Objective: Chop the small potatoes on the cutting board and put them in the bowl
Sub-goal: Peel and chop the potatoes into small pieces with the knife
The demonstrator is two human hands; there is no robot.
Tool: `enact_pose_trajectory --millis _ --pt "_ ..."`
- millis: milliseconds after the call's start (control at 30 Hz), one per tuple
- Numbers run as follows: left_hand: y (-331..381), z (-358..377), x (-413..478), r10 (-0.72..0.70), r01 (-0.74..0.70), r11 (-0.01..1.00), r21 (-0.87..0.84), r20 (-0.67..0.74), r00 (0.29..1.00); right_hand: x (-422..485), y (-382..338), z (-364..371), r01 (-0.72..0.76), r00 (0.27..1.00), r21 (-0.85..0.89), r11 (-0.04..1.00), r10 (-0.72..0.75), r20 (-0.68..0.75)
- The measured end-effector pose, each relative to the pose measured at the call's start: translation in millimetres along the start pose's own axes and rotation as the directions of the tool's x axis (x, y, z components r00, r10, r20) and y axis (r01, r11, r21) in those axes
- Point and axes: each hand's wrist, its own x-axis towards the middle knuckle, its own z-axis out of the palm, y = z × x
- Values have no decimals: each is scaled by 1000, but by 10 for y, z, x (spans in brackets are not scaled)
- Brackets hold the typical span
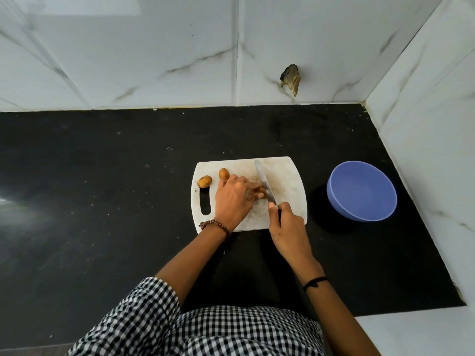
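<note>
A white cutting board (288,181) lies on the black counter. Two whole small potatoes sit at its left end: one (204,181) near the handle slot, another (224,173) just right of it. My left hand (235,201) holds a third potato (260,189) down with curled fingers; most of that potato is hidden. My right hand (288,228) grips the handle of a knife (264,183), whose blade lies across the held potato. An empty blue bowl (362,191) stands to the right of the board.
The black counter (102,188) runs far to the left and ends at marble-tiled walls behind and on the right. A broken hole in the back wall tile (291,78) shows above the board. The counter's front edge is near my body.
</note>
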Motion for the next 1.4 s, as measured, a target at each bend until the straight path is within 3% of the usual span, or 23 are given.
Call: enact_pose_trajectory --millis 233,400,900,1400 --pt "-12 6 26 25 -26 999 37 27 999 -63 -129 94 -10 999 -315 949 -5 -47" --pt "0 10 55 12 -15 998 61 39 999 -88 -211 172 -32 998 -390 920 7 -66" --pt "16 8 78 0 -1 999 52 12 1000 103 -247 196 10 1000 -384 923 -14 -7" --pt "21 6 96 4 -5 997 81 19 1000 -545 -75 -114 -15 993 -377 926 58 104"
